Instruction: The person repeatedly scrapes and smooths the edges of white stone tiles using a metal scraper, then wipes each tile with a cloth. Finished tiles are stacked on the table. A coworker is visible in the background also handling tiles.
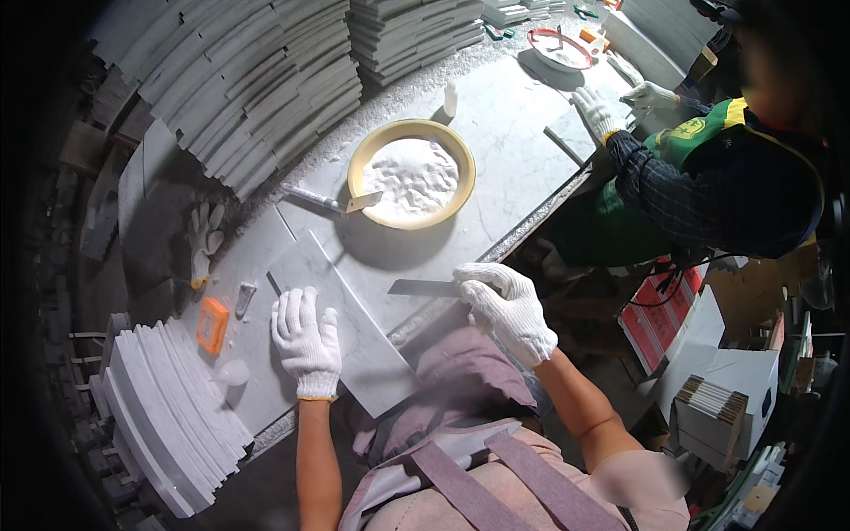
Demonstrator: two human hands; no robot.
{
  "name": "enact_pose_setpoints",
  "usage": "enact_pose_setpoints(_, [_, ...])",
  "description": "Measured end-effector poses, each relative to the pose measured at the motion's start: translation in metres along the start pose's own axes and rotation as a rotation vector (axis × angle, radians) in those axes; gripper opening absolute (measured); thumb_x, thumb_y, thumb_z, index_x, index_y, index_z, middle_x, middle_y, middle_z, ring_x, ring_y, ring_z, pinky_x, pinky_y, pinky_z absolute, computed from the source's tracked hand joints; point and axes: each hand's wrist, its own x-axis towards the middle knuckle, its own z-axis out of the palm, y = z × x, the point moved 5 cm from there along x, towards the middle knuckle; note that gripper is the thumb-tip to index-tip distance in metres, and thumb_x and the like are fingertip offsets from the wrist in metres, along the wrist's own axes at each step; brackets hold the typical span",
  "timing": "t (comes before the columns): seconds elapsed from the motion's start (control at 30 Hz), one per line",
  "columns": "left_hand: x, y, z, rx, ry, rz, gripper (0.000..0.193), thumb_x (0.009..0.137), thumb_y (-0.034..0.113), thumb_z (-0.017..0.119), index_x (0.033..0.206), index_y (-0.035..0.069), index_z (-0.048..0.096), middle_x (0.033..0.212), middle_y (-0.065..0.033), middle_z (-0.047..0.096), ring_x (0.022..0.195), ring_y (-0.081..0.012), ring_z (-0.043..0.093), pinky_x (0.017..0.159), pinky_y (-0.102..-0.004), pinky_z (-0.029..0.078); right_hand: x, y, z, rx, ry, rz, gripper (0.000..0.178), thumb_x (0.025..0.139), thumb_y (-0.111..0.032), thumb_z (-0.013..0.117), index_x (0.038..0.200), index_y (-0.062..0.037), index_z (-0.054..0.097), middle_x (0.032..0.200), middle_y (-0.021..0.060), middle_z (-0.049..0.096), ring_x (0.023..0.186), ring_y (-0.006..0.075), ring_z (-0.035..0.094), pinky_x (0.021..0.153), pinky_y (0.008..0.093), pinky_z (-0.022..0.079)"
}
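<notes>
My left hand [306,343], in a white knit glove, lies flat with fingers spread at the left side of a grey-veined marble tile [356,329]. The tile sits at an angle, one corner jutting past the table's front edge. In my gloved right hand [512,310] is a flat metal scraper blade [423,288], its free end pointing left above the tabletop, just right of the tile. Behind both hands stands a yellow basin [467,188] of white powder or paste [412,177]. A putty knife [364,202] rests across its left rim.
Left of my left hand are an orange box [212,326], a small tube [245,299] and stacked white tiles [168,416]. Tall tile stacks [257,80] rise behind. A white bottle [451,99] stands past the basin. On the right, a gloved co-worker [708,168] works by a red-rimmed bowl [535,41].
</notes>
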Motion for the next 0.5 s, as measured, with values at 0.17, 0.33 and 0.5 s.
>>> enact_pose_setpoints(0.17, [0.016,-0.013,0.011,0.069,0.011,-0.005,0.05,0.094,0.027,0.071,0.14,0.01,0.063,0.146,-0.0109,0.06,0.141,-0.0313,0.05,0.125,-0.0491,0.031,0.002,-0.001,-0.003,0.054,0.062,-0.008,0.028,0.101,-0.015,0.072,0.126,-0.0022,0.07,0.1,0.0037,0.073,0.065,0.0058,0.058,0.057,0.0214,0.047])
enact_pose_setpoints(0.33, [0.029,-0.024,0.02,0.09,0.018,-0.039,0.05,0.095,0.035,0.07,0.139,0.013,0.064,0.145,-0.0086,0.061,0.142,-0.0288,0.05,0.126,-0.0479,0.03,0.007,-0.016,-0.022,0.023,0.162,-0.114,0.028,0.102,-0.013,0.069,0.127,-0.0001,0.069,0.097,0.0053,0.072,0.064,0.0071,0.063,0.052,0.0189,0.049])
enact_pose_setpoints(0.5, [0.028,-0.028,0.024,0.121,0.027,-0.043,0.048,0.096,0.039,0.067,0.137,0.013,0.067,0.144,-0.0082,0.063,0.139,-0.0293,0.052,0.124,-0.0473,0.032,0.019,-0.048,-0.051,-0.129,0.34,-0.359,0.031,0.102,-0.017,0.07,0.127,0.0005,0.07,0.093,0.0026,0.07,0.063,0.0048,0.059,0.052,0.0188,0.046])
